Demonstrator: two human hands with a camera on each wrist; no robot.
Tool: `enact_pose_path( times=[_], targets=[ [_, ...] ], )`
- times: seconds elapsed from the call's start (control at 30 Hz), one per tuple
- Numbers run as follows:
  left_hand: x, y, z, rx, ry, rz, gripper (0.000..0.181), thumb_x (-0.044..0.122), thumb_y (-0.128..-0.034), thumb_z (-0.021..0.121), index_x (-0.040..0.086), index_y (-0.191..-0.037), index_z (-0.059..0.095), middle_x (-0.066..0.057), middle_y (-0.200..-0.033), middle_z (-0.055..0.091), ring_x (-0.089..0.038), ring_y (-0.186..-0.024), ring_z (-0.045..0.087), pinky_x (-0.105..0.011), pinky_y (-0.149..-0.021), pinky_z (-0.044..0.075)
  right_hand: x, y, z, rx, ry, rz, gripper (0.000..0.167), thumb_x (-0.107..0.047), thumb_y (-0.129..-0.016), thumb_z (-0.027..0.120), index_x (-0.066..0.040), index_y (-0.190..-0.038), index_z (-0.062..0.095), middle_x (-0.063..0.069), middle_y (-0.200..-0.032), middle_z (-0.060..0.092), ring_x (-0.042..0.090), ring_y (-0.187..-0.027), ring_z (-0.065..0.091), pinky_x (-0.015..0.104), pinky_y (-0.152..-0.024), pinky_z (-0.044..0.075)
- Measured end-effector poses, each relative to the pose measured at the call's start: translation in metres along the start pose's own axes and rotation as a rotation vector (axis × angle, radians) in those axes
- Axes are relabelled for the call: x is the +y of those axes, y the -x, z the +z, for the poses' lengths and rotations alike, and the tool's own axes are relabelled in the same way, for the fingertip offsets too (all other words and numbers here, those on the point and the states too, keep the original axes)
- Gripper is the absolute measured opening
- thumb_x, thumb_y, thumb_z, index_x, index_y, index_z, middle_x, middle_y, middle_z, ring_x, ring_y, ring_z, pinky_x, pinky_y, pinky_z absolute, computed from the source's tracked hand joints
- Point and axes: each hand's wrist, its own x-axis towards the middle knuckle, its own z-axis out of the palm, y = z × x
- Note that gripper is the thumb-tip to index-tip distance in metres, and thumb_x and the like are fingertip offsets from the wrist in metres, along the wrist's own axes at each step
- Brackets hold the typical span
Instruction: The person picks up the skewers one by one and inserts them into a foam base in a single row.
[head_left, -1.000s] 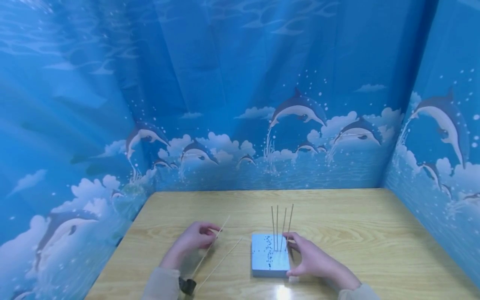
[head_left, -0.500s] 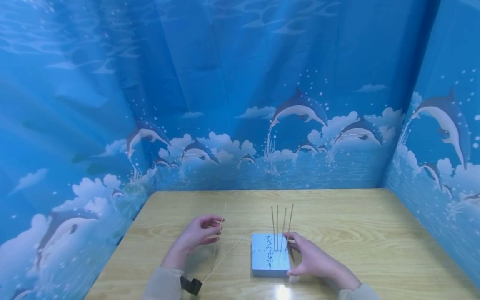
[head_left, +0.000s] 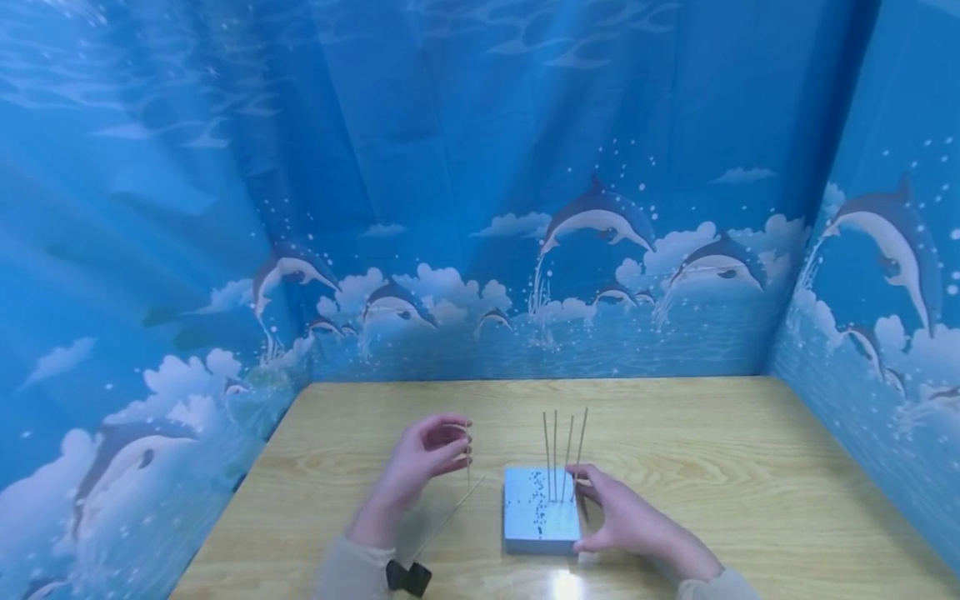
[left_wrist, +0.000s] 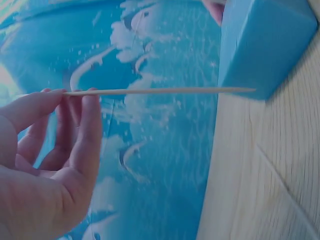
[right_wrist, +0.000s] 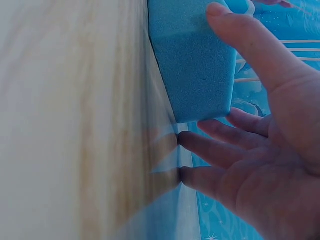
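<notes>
My left hand (head_left: 420, 462) pinches a thin wooden skewer (left_wrist: 165, 91) near one end, between thumb and fingertips. It hangs almost upright above the table, left of a light-blue foam block (head_left: 519, 527). Several skewers (head_left: 556, 458) stand in the block's right half, some leaning slightly. Small dark holes dot its top around the middle. My right hand (head_left: 618, 517) holds the block at its right side. In the right wrist view the thumb presses one face of the block, and fingers (right_wrist: 212, 147) lie at another side.
Another skewer (head_left: 449, 517) lies slantwise on the wood-grain table (head_left: 712, 450), between the left wrist and the block. A blue curtain (head_left: 450, 208) printed with dolphins encloses the back and sides. A black device (head_left: 408, 577) sits on the left wrist.
My left hand has risen and moved right, towards the block. The skewer in it has swung from slanted to nearly upright. The right hand and block have stayed put.
</notes>
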Motion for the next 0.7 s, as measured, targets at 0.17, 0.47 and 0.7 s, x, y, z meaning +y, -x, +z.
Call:
enact_pose_path(
  times=[0.17, 0.47, 0.7],
  targets=[
    [0.006, 0.001, 0.02, 0.019, 0.022, 0.072, 0.038, 0.004, -0.0879, 0.069, -0.002, -0.124, 0.057, -0.01, -0.11, 0.066, -0.026, -0.104, 0.066, -0.036, -0.094, 0.058, 0.001, -0.001, 0.0, -0.001, 0.0, 0.0, 0.107, -0.029, -0.059, 0.091, 0.0, -0.146, 0.037, 0.024, -0.149, 0.044, 0.042, -0.129, 0.053, 0.059, -0.111, 0.037],
    [0.007, 0.0, 0.054, 0.029, 0.063, 0.144, 0.034, 0.003, -0.0886, 0.067, -0.006, -0.119, 0.057, -0.007, -0.102, 0.067, -0.023, -0.098, 0.066, -0.034, -0.092, 0.059, 0.001, 0.001, 0.0, -0.001, -0.015, 0.0, 0.106, -0.027, -0.058, 0.091, 0.001, -0.146, 0.037, 0.025, -0.149, 0.043, 0.044, -0.129, 0.052, 0.06, -0.11, 0.037],
    [0.001, -0.005, 0.071, 0.021, 0.034, 0.133, 0.029, 0.009, -0.0893, 0.069, 0.003, -0.117, 0.062, -0.012, -0.107, 0.067, -0.022, -0.1, 0.067, -0.033, -0.093, 0.059, 0.0, 0.001, 0.001, 0.006, -0.011, 0.005, 0.107, -0.028, -0.058, 0.091, 0.0, -0.146, 0.036, 0.023, -0.15, 0.043, 0.043, -0.13, 0.052, 0.059, -0.112, 0.036]
  ],
)
